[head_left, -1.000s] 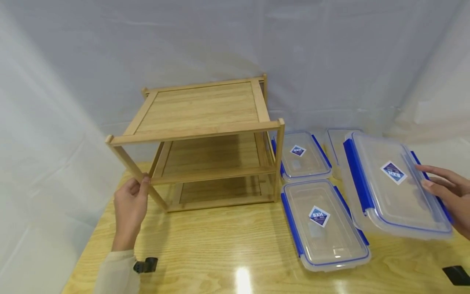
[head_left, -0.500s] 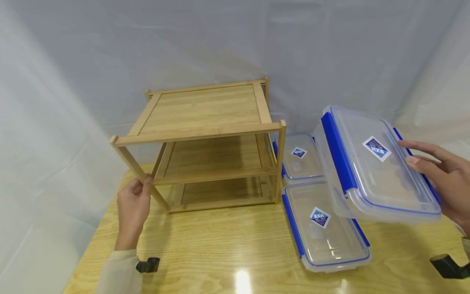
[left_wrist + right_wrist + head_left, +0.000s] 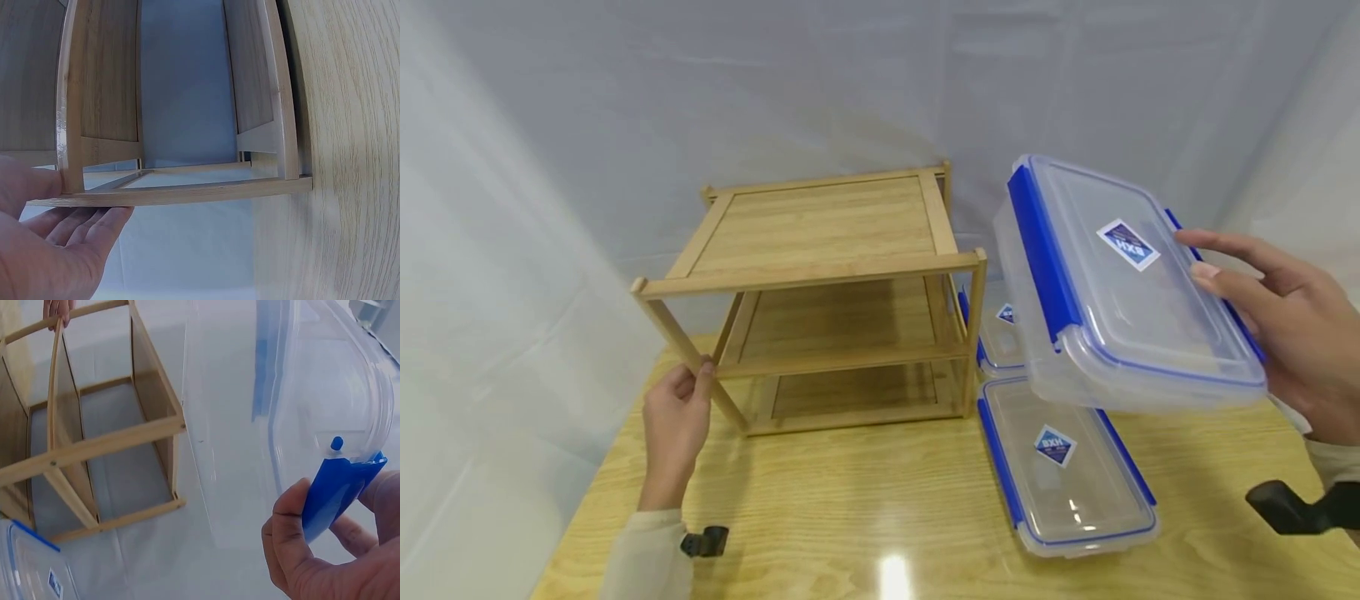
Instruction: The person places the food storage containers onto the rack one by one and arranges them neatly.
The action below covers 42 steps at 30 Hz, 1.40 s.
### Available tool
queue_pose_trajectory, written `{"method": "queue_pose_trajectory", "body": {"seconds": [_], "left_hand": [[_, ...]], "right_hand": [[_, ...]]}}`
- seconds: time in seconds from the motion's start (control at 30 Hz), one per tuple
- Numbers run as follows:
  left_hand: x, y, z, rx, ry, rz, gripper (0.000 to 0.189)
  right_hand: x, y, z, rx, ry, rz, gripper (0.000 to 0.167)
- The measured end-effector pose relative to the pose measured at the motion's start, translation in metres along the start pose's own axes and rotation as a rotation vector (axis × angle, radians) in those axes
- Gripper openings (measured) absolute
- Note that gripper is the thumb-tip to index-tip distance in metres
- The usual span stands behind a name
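Observation:
A three-tier wooden shelf rack stands on the table, its shelves bare. My left hand pinches its front left post at the middle shelf; the left wrist view shows the thumb and fingers on either side of the wood. On the right, my right hand grips a clear lidded food container by its blue-clipped side. That container hangs tilted in the air, level with the rack's top. In the right wrist view the fingers wrap round the blue clip.
Right of the rack lie two more food containers on the table: a near one and a far one, partly hidden by the held container. White sheeting hangs behind the wood-grain table.
My right hand has raised the food container and carried it left, toward the rack, over the other containers. The left hand keeps its grip on the post.

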<state>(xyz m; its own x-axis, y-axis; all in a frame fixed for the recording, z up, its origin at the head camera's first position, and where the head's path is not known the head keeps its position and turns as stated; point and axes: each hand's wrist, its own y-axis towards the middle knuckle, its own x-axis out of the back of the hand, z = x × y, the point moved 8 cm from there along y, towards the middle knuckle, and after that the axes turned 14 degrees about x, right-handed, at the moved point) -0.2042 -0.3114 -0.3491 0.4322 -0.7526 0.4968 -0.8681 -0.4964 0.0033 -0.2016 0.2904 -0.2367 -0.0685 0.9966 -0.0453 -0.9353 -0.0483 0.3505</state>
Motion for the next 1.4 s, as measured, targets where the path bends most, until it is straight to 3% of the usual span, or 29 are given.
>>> {"method": "queue_pose_trajectory", "body": {"seconds": [0.13,0.67,0.97,1.4], "left_hand": [[-0.001,0.000,0.000,0.004,0.004,-0.002,0.047],[-0.002,0.000,-0.003,-0.010,-0.019,0.006,0.046],[-0.002,0.000,-0.003,-0.011,-0.024,0.002,0.046],[-0.001,0.002,-0.002,-0.032,-0.003,-0.012,0.043]], "right_hand": [[-0.018,0.009,0.009,-0.049,0.008,0.040,0.048],[-0.113,0.063,0.036,-0.029,0.295,0.145,0.049],[-0.160,0.088,0.043,-0.011,0.285,0.154,0.053],[-0.219,0.130,0.036,-0.044,0.246,0.146,0.037]]}}
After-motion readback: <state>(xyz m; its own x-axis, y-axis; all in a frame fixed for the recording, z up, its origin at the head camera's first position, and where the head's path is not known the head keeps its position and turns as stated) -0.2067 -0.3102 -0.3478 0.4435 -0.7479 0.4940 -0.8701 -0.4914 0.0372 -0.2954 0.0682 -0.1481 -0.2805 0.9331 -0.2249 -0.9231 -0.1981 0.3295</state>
